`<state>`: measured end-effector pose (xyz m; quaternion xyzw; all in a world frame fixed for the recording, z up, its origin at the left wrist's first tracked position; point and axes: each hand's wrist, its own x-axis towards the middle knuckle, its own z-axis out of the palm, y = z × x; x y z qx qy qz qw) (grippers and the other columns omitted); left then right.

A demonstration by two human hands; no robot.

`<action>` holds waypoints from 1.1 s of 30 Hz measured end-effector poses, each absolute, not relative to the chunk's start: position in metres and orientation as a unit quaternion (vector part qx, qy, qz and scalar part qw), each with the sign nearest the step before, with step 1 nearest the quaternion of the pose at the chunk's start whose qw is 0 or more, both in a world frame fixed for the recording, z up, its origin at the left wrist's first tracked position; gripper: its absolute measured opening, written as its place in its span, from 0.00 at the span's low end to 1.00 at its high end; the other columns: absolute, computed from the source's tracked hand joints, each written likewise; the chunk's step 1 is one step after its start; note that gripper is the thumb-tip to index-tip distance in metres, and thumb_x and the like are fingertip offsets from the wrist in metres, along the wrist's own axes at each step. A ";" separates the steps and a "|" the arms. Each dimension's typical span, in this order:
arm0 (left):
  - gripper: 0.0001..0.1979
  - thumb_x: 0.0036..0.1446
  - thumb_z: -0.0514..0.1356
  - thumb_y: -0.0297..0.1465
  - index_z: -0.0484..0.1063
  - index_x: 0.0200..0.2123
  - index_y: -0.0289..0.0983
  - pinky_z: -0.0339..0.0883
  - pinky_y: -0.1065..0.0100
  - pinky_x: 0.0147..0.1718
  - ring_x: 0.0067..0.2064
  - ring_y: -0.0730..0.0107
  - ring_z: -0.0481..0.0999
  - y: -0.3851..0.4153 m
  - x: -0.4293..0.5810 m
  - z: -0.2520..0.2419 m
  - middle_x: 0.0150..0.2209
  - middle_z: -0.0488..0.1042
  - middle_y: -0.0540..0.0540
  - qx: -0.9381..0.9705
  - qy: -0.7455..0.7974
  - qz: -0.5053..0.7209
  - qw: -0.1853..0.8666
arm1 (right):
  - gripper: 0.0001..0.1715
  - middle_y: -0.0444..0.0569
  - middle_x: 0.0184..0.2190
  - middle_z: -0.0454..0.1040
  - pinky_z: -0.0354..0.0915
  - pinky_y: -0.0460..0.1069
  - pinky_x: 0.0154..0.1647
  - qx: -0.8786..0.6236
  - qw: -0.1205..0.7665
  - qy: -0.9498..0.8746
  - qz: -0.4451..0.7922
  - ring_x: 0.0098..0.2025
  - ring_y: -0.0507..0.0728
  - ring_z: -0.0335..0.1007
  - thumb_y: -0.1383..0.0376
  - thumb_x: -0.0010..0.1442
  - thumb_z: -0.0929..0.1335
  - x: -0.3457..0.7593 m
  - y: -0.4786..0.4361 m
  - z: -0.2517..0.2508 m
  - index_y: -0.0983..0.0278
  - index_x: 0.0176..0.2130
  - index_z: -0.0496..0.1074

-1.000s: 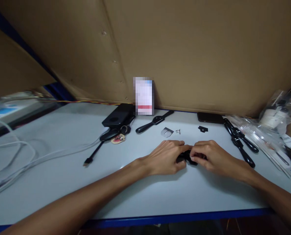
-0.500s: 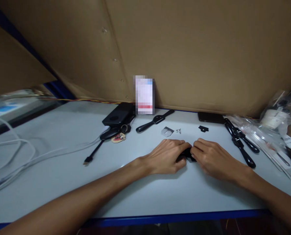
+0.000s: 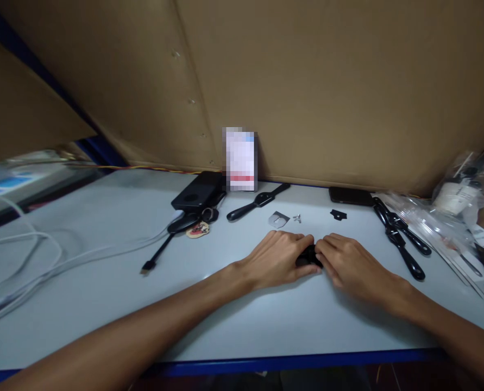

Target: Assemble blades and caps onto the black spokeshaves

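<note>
My left hand [image 3: 277, 259] is closed around a black spokeshave [image 3: 309, 256], which is mostly hidden between my two hands, low over the table. My right hand [image 3: 350, 266] has its fingers bent and pressed onto the right part of the same tool. Just beyond my fingers lie a grey metal blade [image 3: 279, 219], small silver wing screws [image 3: 297, 218] and a black cap plate [image 3: 338, 215]. Another black spokeshave [image 3: 262, 201] rests behind them to the left. More black spokeshaves [image 3: 398, 239] lie to the right of my right hand.
A phone with a blurred screen [image 3: 242, 160] leans on the cardboard wall [image 3: 327, 81]. Left of it are a black box [image 3: 196, 191], a short cable [image 3: 157, 255] and white cables [image 3: 82, 255]. A dark phone [image 3: 351, 195] and plastic bags [image 3: 433, 222] sit at the right.
My left thumb has stretched forward along the near side of the black spokeshave. My right fingers have shifted slightly on it, and the light metal edge under them no longer shows.
</note>
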<state>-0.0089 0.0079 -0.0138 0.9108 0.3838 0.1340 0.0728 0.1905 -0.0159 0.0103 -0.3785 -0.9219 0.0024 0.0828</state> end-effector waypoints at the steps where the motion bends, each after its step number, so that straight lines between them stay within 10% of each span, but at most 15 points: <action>1: 0.19 0.63 0.60 0.48 0.70 0.38 0.37 0.55 0.66 0.26 0.31 0.63 0.75 0.008 -0.009 -0.014 0.32 0.78 0.47 0.911 0.383 0.132 0.073 | 0.09 0.52 0.34 0.74 0.66 0.53 0.38 -0.392 0.099 -0.914 0.038 0.35 0.57 0.69 0.74 0.66 0.62 0.191 -0.015 0.010 0.67 0.38 0.71; 23: 0.19 0.67 0.55 0.45 0.72 0.54 0.41 0.48 0.64 0.23 0.26 0.65 0.73 0.008 -0.011 -0.011 0.30 0.78 0.48 0.928 0.353 0.105 0.048 | 0.11 0.47 0.35 0.80 0.62 0.48 0.36 -0.332 0.102 -0.910 0.225 0.33 0.53 0.73 0.71 0.65 0.67 0.212 0.005 0.027 0.61 0.43 0.79; 33: 0.19 0.67 0.55 0.47 0.74 0.45 0.38 0.50 0.65 0.23 0.24 0.67 0.72 0.009 -0.011 -0.014 0.29 0.77 0.47 0.927 0.354 0.116 0.048 | 0.09 0.47 0.29 0.75 0.53 0.49 0.30 -0.377 0.091 -0.919 0.075 0.28 0.52 0.64 0.67 0.67 0.67 0.198 -0.004 0.016 0.65 0.34 0.74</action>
